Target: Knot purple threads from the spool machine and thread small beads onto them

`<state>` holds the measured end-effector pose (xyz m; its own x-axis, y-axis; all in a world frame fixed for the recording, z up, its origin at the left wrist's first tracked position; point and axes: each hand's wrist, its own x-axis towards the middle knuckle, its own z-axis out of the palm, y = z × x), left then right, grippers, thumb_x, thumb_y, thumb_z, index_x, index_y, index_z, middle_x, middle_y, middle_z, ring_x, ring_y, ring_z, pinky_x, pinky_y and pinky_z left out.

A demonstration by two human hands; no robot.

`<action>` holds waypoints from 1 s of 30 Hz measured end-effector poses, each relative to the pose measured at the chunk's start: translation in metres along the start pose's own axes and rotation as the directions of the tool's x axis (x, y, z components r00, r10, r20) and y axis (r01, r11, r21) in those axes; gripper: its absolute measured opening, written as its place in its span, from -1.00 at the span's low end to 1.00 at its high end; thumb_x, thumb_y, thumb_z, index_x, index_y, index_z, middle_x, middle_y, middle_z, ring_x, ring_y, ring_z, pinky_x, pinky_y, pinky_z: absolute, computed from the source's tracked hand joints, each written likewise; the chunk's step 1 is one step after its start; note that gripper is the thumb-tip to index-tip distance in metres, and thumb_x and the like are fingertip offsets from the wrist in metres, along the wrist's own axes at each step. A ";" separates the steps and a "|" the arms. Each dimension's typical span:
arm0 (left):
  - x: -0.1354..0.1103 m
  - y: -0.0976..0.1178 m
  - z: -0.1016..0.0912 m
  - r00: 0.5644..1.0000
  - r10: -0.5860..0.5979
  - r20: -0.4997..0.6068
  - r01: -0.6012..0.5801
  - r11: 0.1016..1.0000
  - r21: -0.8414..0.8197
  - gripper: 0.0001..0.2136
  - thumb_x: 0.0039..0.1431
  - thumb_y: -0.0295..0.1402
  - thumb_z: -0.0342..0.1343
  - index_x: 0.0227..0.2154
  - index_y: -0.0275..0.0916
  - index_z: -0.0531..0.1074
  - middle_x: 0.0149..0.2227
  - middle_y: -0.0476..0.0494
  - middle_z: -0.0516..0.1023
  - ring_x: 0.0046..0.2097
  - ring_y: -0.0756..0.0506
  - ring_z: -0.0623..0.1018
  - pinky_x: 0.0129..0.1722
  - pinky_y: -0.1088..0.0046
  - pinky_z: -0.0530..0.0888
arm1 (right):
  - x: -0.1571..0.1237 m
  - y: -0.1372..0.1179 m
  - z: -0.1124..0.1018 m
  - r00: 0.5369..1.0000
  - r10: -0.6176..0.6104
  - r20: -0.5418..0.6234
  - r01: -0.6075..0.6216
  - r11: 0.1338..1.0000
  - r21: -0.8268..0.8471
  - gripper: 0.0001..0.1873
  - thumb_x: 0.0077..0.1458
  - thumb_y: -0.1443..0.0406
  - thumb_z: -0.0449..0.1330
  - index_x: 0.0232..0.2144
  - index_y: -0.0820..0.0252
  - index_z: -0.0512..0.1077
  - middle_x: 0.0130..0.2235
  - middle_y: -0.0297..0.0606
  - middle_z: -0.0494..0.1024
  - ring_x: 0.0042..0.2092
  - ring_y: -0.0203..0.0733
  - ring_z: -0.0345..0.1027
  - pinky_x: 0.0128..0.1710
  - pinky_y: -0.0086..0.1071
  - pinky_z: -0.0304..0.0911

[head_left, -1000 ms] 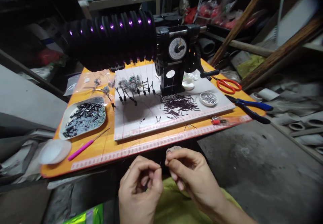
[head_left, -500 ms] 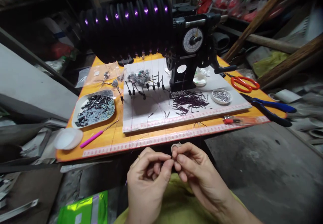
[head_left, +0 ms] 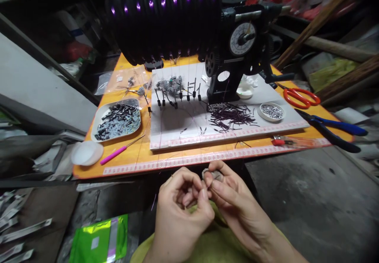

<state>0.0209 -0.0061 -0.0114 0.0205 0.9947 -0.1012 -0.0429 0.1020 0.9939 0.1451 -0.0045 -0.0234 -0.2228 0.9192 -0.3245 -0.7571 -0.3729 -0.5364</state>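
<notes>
In front of the table's near edge, my left hand [head_left: 185, 205] is closed, thumb and fingers pinched together. Its fingertips meet those of my right hand [head_left: 235, 198], which is closed too and has a grey wrap [head_left: 212, 173] around a finger. Whatever the fingertips grip is too small and hidden to make out. A thin purple thread [head_left: 153, 202] hangs to the left of my left hand. Beyond both hands stands a black machine [head_left: 224, 63] with a dial and a row of spools [head_left: 162, 22]. Threads run down from the spools, with small black cylinders [head_left: 175, 105] hanging on several.
On the orange table [head_left: 89, 172] lie a tray of small parts [head_left: 97, 138], a pink-handled hook tool [head_left: 114, 155], dark purple sticks [head_left: 231, 117], a dish of metal bits [head_left: 271, 112], orange scissors [head_left: 302, 97] and blue-handled pliers [head_left: 340, 126]. A green packet [head_left: 100, 239] lies lower left.
The view has shifted, so the table and machine appear higher and further right. My left thumb and index have drawn slightly back from the pinch point; the hands stay together.
</notes>
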 end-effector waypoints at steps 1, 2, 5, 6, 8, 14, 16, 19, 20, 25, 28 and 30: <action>0.000 -0.002 -0.002 1.000 -0.003 0.015 0.003 1.000 0.004 -0.88 0.01 -0.55 0.16 -0.48 -0.21 0.37 -0.46 0.06 0.37 -0.46 0.06 0.38 -0.48 0.62 0.36 | 0.000 0.000 0.000 1.000 0.002 0.002 -0.002 1.000 -0.002 -0.73 -0.06 0.35 0.48 -0.28 0.15 0.53 -0.38 -0.40 0.55 -0.38 -0.46 0.45 -0.27 -0.60 0.40; 0.000 -0.003 -0.004 1.000 -0.007 0.027 0.007 1.000 0.008 -0.88 0.02 -0.55 0.16 -0.48 -0.21 0.37 -0.46 0.06 0.37 -0.46 0.06 0.37 -0.48 0.62 0.36 | 0.000 0.000 -0.001 1.000 0.008 0.002 -0.008 1.000 -0.007 -0.73 -0.06 0.35 0.48 -0.29 0.16 0.52 -0.38 -0.40 0.55 -0.39 -0.46 0.45 -0.28 -0.60 0.39; 0.001 -0.002 -0.006 0.998 -0.018 0.062 0.018 1.000 0.005 -0.87 0.02 -0.56 0.15 -0.48 -0.21 0.35 -0.46 0.07 0.36 -0.45 0.06 0.37 -0.46 0.63 0.37 | 0.000 -0.001 -0.001 1.000 0.019 -0.007 -0.019 1.000 -0.019 -0.73 -0.07 0.35 0.48 -0.29 0.16 0.52 -0.36 -0.38 0.56 -0.37 -0.46 0.45 -0.28 -0.61 0.38; 0.001 -0.001 -0.006 0.997 -0.022 0.067 0.022 1.000 -0.005 -0.87 0.01 -0.56 0.15 -0.49 -0.21 0.35 -0.46 0.07 0.36 -0.44 0.06 0.38 -0.46 0.63 0.37 | 0.001 -0.001 -0.001 1.000 0.020 -0.009 -0.020 1.000 -0.024 -0.73 -0.06 0.35 0.48 -0.29 0.16 0.51 -0.36 -0.38 0.56 -0.37 -0.45 0.45 -0.28 -0.61 0.38; 0.002 0.003 -0.006 0.996 -0.037 0.076 0.039 0.999 -0.022 -0.87 -0.01 -0.56 0.15 -0.50 -0.22 0.34 -0.47 0.07 0.36 -0.45 0.07 0.39 -0.46 0.64 0.38 | 0.001 -0.001 -0.001 1.000 0.019 -0.006 -0.020 0.999 -0.034 -0.73 -0.06 0.35 0.48 -0.29 0.17 0.51 -0.37 -0.39 0.54 -0.37 -0.45 0.43 -0.28 -0.61 0.36; 0.002 0.007 -0.005 0.995 -0.059 0.085 0.062 0.998 -0.029 -0.86 -0.04 -0.55 0.16 -0.51 -0.22 0.33 -0.48 0.07 0.35 -0.45 0.07 0.37 -0.46 0.63 0.38 | 0.000 -0.001 0.001 1.000 0.028 0.003 -0.028 0.999 -0.042 -0.71 -0.09 0.33 0.49 -0.30 0.17 0.51 -0.38 -0.39 0.53 -0.38 -0.46 0.42 -0.29 -0.61 0.35; 0.002 0.005 -0.004 0.995 -0.058 0.086 0.061 0.998 -0.032 -0.86 -0.03 -0.55 0.16 -0.50 -0.22 0.33 -0.48 0.07 0.34 -0.46 0.07 0.35 -0.46 0.63 0.38 | -0.001 -0.002 0.001 1.000 0.028 -0.001 -0.028 0.999 -0.046 -0.71 -0.09 0.33 0.49 -0.30 0.17 0.51 -0.38 -0.39 0.53 -0.37 -0.45 0.42 -0.29 -0.61 0.35; 0.001 0.001 -0.004 0.996 -0.041 0.081 0.045 0.998 -0.053 -0.87 0.00 -0.56 0.15 -0.49 -0.22 0.34 -0.47 0.07 0.34 -0.45 0.07 0.35 -0.46 0.64 0.36 | 0.000 -0.002 0.000 1.000 0.030 -0.005 -0.030 0.999 -0.044 -0.70 -0.09 0.33 0.49 -0.29 0.17 0.51 -0.36 -0.37 0.54 -0.36 -0.44 0.44 -0.28 -0.60 0.36; 0.001 0.000 -0.005 0.996 -0.040 0.080 0.045 0.997 -0.060 -0.87 0.01 -0.56 0.15 -0.49 -0.22 0.34 -0.47 0.07 0.34 -0.45 0.07 0.35 -0.46 0.65 0.36 | 0.000 -0.002 -0.001 1.000 0.030 -0.003 -0.030 0.999 -0.042 -0.70 -0.09 0.33 0.49 -0.29 0.17 0.51 -0.36 -0.37 0.54 -0.36 -0.44 0.44 -0.28 -0.59 0.36; -0.001 -0.001 -0.006 0.995 -0.058 0.085 0.063 0.996 -0.058 -0.86 0.01 -0.57 0.15 -0.48 -0.22 0.34 -0.46 0.07 0.35 -0.44 0.08 0.35 -0.45 0.65 0.36 | 0.000 -0.001 -0.003 0.999 0.033 0.010 -0.032 0.998 -0.059 -0.72 -0.05 0.35 0.47 -0.28 0.16 0.50 -0.37 -0.39 0.54 -0.35 -0.45 0.44 -0.26 -0.59 0.36; -0.001 0.001 -0.006 0.994 -0.071 0.088 0.075 0.996 -0.041 -0.85 -0.01 -0.58 0.15 -0.49 -0.21 0.34 -0.46 0.08 0.34 -0.44 0.08 0.34 -0.46 0.65 0.34 | 0.000 -0.001 -0.005 0.999 0.034 0.018 -0.032 0.997 -0.076 -0.71 -0.05 0.33 0.47 -0.28 0.16 0.49 -0.37 -0.38 0.54 -0.37 -0.44 0.43 -0.26 -0.57 0.36; -0.002 0.001 -0.006 0.993 -0.077 0.088 0.081 0.996 -0.037 -0.85 -0.02 -0.58 0.15 -0.49 -0.21 0.34 -0.46 0.08 0.34 -0.44 0.07 0.34 -0.46 0.65 0.34 | 0.000 -0.002 -0.005 0.999 0.033 0.024 -0.031 0.995 -0.090 -0.70 -0.06 0.33 0.47 -0.27 0.17 0.48 -0.37 -0.38 0.53 -0.37 -0.43 0.42 -0.27 -0.56 0.36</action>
<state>0.0149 -0.0075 -0.0105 0.1119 0.9784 -0.1736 -0.0783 0.1828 0.9800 0.1497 -0.0041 -0.0269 -0.2626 0.9091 -0.3233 -0.6916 -0.4110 -0.5940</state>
